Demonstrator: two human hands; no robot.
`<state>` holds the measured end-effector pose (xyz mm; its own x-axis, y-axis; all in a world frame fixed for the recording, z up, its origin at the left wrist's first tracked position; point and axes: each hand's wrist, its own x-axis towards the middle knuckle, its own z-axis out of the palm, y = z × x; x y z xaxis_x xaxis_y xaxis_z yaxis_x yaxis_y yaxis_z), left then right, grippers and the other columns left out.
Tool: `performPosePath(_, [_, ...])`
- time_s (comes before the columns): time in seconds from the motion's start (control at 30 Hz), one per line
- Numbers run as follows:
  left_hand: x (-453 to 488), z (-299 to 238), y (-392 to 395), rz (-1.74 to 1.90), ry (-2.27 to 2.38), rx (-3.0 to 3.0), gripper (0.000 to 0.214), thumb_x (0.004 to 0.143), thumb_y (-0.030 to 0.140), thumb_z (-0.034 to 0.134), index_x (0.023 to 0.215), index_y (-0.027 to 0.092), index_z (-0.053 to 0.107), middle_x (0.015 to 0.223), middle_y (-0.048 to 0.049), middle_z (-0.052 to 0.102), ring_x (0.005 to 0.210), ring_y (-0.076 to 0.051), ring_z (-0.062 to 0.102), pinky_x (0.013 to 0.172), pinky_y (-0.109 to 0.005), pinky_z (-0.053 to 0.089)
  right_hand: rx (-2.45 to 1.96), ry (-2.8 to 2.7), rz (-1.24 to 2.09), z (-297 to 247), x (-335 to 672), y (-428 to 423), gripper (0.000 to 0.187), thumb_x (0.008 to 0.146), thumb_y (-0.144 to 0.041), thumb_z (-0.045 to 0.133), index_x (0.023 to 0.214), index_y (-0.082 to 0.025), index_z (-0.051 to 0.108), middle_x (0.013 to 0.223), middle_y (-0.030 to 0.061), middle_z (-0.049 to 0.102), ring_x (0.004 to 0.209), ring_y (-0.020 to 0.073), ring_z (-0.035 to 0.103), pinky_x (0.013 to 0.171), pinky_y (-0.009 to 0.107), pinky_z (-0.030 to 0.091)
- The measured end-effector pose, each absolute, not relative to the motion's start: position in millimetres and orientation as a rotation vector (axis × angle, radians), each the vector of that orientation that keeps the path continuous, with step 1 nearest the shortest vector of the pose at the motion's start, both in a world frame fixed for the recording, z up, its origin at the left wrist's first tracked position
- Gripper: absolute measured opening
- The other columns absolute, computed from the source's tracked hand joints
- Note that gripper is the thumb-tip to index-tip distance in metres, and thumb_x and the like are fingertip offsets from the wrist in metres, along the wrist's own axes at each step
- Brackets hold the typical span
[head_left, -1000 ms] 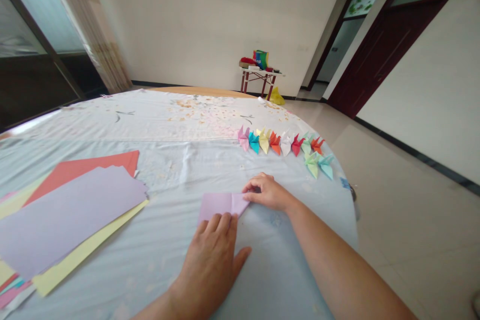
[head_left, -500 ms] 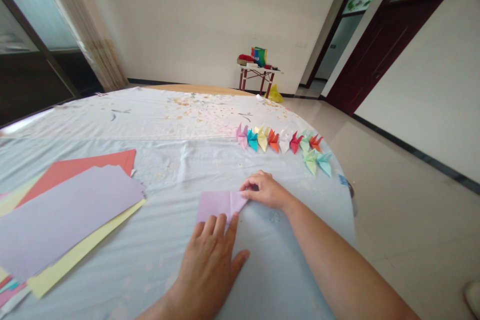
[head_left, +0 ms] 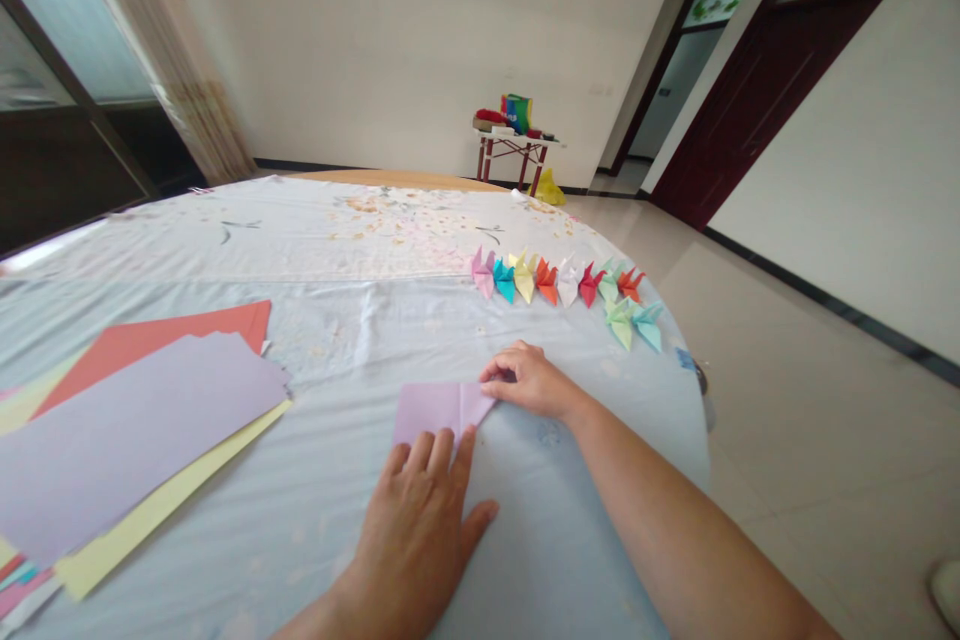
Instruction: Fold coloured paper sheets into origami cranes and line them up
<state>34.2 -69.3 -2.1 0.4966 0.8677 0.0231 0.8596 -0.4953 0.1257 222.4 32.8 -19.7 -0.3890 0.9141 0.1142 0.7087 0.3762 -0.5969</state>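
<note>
A small folded sheet of purple paper lies on the tablecloth in front of me, with a crease running down it right of its middle. My left hand rests palm down on its near edge, fingers stretched out and thumb apart to the right. At the paper's right corner, my right hand pinches it between thumb and forefinger, the other fingers curled. The near part of the paper is hidden under my left fingers.
Folded paper cranes in several colours stand in a row at the right of the table. On the left lies a stack of coloured sheets, a lilac sheet on top. The round table's cloth has soft wrinkles. A small side table stands by the wall.
</note>
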Motion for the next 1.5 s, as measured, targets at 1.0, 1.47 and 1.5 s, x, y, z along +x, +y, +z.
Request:
performPosePath(1.0, [34, -3, -66, 0.105, 1.518, 2.660, 0.048, 0.083, 0.039, 0.043, 0.126, 0.018, 0.047, 0.111, -0.0123, 0.057, 0.100, -0.027, 0.049, 0.087, -0.045, 0.036, -1.742, -2.289, 0.356, -27, 220, 24, 0.087, 0.059, -0.067, 0.058, 0.131, -0.023, 0.037, 0.141, 0.0114, 0.026, 0.131, 0.0329, 0.010, 0.103, 0.051, 0.007])
performPosePath(1.47, [33, -5, -66, 0.117, 1.517, 2.686, 0.046, 0.083, 0.038, 0.044, 0.125, 0.018, 0.048, 0.113, -0.0120, 0.057, 0.101, -0.027, 0.049, 0.087, -0.044, 0.037, -1.834, -2.032, 0.252, -16, 240, 31, 0.069, 0.072, -0.062, 0.050, 0.128, -0.022, 0.042, 0.138, 0.0090, 0.033, 0.130, 0.0264, 0.021, 0.105, 0.043, 0.016])
performPosePath(1.5, [34, -5, -66, 0.119, 1.518, 2.686, 0.046, 0.083, 0.038, 0.044, 0.125, 0.018, 0.048, 0.113, -0.0122, 0.057, 0.101, -0.027, 0.049, 0.087, -0.044, 0.037, -1.792, -2.080, 0.268, -16, 235, 29, 0.073, 0.070, -0.064, 0.050, 0.129, -0.022, 0.040, 0.140, 0.0088, 0.030, 0.131, 0.0270, 0.018, 0.105, 0.044, 0.014])
